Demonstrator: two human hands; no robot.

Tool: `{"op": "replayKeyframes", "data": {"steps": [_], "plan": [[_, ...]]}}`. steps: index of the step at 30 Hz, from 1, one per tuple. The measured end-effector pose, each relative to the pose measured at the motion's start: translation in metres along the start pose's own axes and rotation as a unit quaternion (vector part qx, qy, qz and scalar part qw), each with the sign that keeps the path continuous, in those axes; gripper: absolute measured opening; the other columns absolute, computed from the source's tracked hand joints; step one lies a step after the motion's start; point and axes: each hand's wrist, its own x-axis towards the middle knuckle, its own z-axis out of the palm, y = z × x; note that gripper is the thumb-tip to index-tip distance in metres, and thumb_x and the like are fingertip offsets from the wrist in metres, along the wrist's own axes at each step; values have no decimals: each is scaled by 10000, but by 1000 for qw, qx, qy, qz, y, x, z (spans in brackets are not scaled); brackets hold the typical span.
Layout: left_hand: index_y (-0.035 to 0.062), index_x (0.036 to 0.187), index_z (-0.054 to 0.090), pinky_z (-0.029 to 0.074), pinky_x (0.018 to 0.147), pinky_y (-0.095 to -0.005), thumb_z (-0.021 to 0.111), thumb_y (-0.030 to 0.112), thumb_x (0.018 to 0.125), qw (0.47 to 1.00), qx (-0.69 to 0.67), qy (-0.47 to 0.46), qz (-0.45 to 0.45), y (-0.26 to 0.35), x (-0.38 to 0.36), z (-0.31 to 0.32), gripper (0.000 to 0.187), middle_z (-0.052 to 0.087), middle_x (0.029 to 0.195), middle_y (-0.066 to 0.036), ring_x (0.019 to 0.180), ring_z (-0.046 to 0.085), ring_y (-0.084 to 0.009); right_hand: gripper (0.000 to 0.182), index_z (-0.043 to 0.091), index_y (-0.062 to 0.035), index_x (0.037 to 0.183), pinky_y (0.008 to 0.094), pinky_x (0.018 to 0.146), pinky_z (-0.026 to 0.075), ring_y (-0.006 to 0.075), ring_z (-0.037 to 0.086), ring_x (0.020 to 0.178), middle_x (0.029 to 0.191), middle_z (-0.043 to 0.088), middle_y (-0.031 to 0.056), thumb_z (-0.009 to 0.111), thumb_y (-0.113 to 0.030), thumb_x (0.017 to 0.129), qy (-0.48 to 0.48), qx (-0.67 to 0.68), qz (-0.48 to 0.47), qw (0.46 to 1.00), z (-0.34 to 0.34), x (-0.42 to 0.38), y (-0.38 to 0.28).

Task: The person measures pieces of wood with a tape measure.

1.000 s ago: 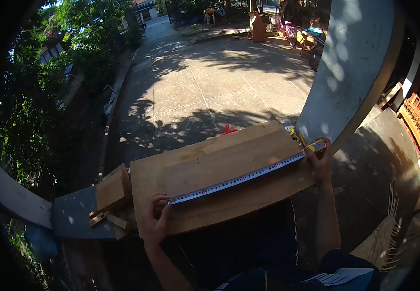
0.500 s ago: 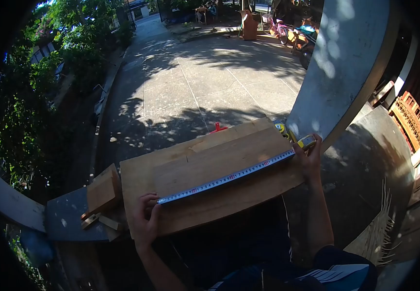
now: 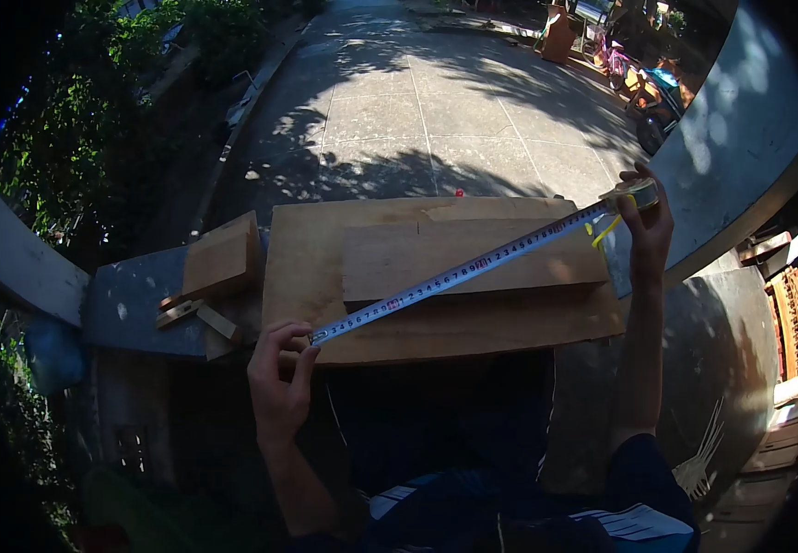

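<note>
A tape measure is stretched between my hands, its white blade (image 3: 477,265) slanting up to the right above the wood. My left hand (image 3: 281,369) pinches the hooked end of the blade, near the front left of the wide wooden board (image 3: 302,244). My right hand (image 3: 648,230) is closed around the tape measure's case (image 3: 637,192), past the board's far right corner. Under the blade, a thick wooden block (image 3: 519,272) lies on the board. A short pencil-like mark shows near the block's back edge. Part of the block is hidden by the blade.
On the grey ledge (image 3: 132,304) to the left stand a wooden block (image 3: 219,258) and small wood offcuts (image 3: 217,321). A yellow strap-like thing (image 3: 604,230) lies beside the board's right end. A pale pillar (image 3: 731,120) rises at right, with carved wooden furniture (image 3: 795,318) beyond it.
My right hand has moved the case away from me, so the blade slants more steeply and has left the block's front edge. My left hand still pinches the end. The head view has shifted.
</note>
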Motion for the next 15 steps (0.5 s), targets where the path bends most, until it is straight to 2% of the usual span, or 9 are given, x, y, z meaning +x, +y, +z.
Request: {"op": "replayKeyframes", "data": {"steps": [2, 3, 6, 7, 8, 10, 11, 15], "plan": [[22, 1101, 645, 534, 665, -274, 678, 13, 927, 999, -20, 32, -21, 7, -12, 5, 177, 650, 1026, -83, 809, 659, -149, 603, 496, 16, 1384, 360, 974, 514, 215, 642, 1102, 1223, 626, 148, 767, -179, 882, -65, 29, -22, 997, 44, 26, -9], [29, 1089, 676, 486, 613, -250, 698, 50, 931, 995, -50, 66, -60, 8, -18, 12, 160, 625, 919, -51, 726, 602, -101, 618, 504, 14, 1368, 369, 974, 514, 225, 649, 1098, 1213, 634, 160, 786, -220, 870, -113, 15, -36, 993, 74, 31, -14], [39, 1061, 715, 412, 562, -236, 733, 107, 927, 973, -62, 116, -188, 11, -27, 29, 151, 577, 811, -8, 639, 511, -64, 674, 523, 3, 1328, 394, 977, 506, 261, 653, 1110, 1186, 653, 196, 821, -350, 836, -291, -53, -83, 952, 158, 28, -28], [39, 1039, 739, 356, 535, -239, 759, 154, 917, 970, -53, 129, -199, 23, -22, 39, 169, 534, 755, 19, 600, 439, -51, 691, 523, 0, 1329, 402, 979, 501, 280, 652, 1114, 1177, 656, 203, 817, -379, 830, -340, -70, -88, 934, 185, 22, -25], [35, 1034, 736, 377, 538, -246, 769, 158, 905, 976, -30, 131, -173, 24, -18, 48, 181, 571, 763, 7, 571, 448, -62, 709, 523, -4, 1330, 410, 982, 497, 299, 651, 1117, 1168, 658, 210, 813, -407, 824, -388, -88, -93, 913, 207, 17, -21], [57, 1028, 746, 334, 524, -240, 790, 209, 890, 977, 18, 149, -153, 28, -10, 63, 210, 475, 649, 37, 571, 415, -36, 698, 510, -42, 1349, 423, 1057, 447, 300, 598, 1198, 1240, 626, 178, 804, -406, 831, -456, -65, -81, 884, 238, 11, -19], [57, 1022, 748, 336, 523, -246, 799, 209, 878, 975, 25, 166, -146, 26, -5, 69, 216, 472, 642, 33, 564, 416, -43, 694, 504, -61, 1358, 430, 1094, 422, 301, 571, 1239, 1276, 609, 162, 799, -406, 834, -488, -52, -75, 868, 249, 11, -19], [58, 993, 754, 346, 518, -262, 826, 208, 841, 970, 37, 196, -141, 19, 6, 85, 226, 473, 625, 19, 545, 417, -63, 722, 484, -86, 1387, 448, 1129, 378, 317, 501, 1314, 1348, 551, 165, 775, -447, 834, -541, 15, -71, 838, 269, 10, -19]]}}
